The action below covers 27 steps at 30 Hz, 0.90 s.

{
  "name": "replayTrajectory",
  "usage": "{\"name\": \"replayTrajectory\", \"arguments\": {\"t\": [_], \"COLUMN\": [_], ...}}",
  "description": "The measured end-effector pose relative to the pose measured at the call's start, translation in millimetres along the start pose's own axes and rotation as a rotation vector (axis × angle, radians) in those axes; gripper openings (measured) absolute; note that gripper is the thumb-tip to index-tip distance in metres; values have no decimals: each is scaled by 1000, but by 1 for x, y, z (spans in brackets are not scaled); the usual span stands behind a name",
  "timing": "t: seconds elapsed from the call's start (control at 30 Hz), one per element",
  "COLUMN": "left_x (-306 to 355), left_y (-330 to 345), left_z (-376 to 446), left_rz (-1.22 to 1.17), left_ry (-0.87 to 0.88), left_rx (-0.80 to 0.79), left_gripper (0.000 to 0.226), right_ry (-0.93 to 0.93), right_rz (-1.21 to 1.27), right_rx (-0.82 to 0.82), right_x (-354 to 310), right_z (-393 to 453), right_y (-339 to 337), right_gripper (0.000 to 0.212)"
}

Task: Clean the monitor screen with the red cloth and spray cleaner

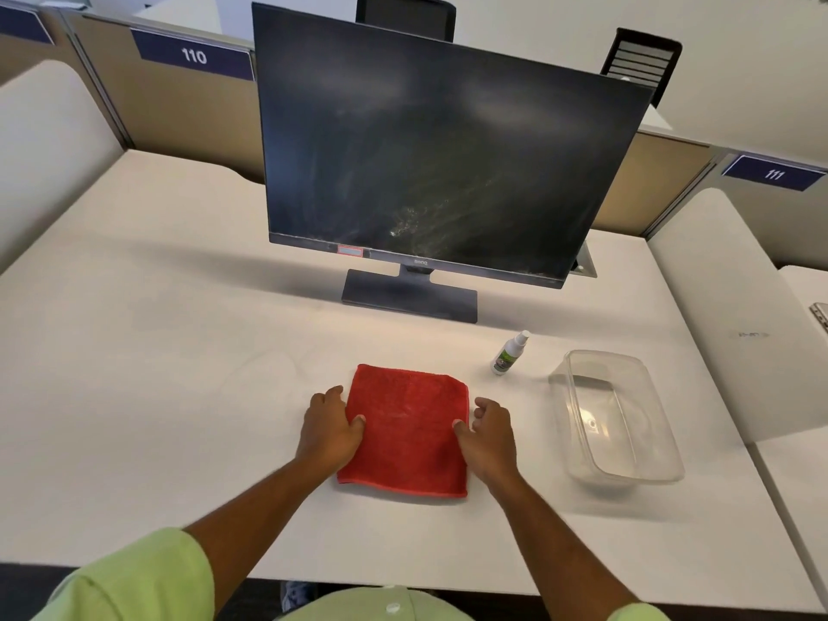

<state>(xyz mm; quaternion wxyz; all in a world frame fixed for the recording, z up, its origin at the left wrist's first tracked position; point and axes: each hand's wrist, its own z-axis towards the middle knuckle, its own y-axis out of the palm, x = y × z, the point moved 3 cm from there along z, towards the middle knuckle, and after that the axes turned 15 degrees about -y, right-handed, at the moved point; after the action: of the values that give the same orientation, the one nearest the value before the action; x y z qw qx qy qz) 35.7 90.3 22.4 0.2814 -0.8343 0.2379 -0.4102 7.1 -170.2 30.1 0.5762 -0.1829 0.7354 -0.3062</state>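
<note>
A red cloth (405,430) lies flat and folded square on the white desk (157,374). My left hand (329,430) rests at its left edge, thumb on the cloth, fingers curled over the edge. My right hand (488,434) is at its right edge, thumb touching the cloth, fingers curled beside it. A black monitor (425,150) stands behind on its base (410,298); the dark screen shows smears and streaks low in the middle. A small white spray bottle (508,354) with a green label stands upright to the right of the cloth.
A clear plastic container (614,419) sits at the right, just past the spray bottle. Tan desk partitions with blue signs 110 (193,55) and 111 (773,173) run behind the monitor. Cushioned white dividers flank the desk on both sides.
</note>
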Motion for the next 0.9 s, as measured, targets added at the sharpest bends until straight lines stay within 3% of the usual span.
{"name": "replayTrajectory", "arguments": {"t": [0.17,0.33,0.5,0.67,0.77,0.9], "left_x": [4,15,40,62,74,73], "left_y": [5,1,-3,-26,-47,-75], "left_z": [4,6,-8,-17,-16,-5], "left_rz": [6,31,-46,-20,-1,-1], "left_ry": [-26,32,209,350,400,426], "left_rx": [-24,-41,-180,-276,-292,-200], "left_gripper": [64,26,13,21,20,12], "right_ry": [-57,-333,-495,-478,-477,-429], "right_rz": [-90,-349,-233,-106,-80,73], "right_rx": [-28,-46,-237,-444,-481,-523], "right_x": [-11,-39,-73,-92,-96,-95], "right_z": [-5,10,40,57,62,61], "right_y": [10,10,9,-2,-10,-19], "right_gripper": [63,69,79,95,69,32]}}
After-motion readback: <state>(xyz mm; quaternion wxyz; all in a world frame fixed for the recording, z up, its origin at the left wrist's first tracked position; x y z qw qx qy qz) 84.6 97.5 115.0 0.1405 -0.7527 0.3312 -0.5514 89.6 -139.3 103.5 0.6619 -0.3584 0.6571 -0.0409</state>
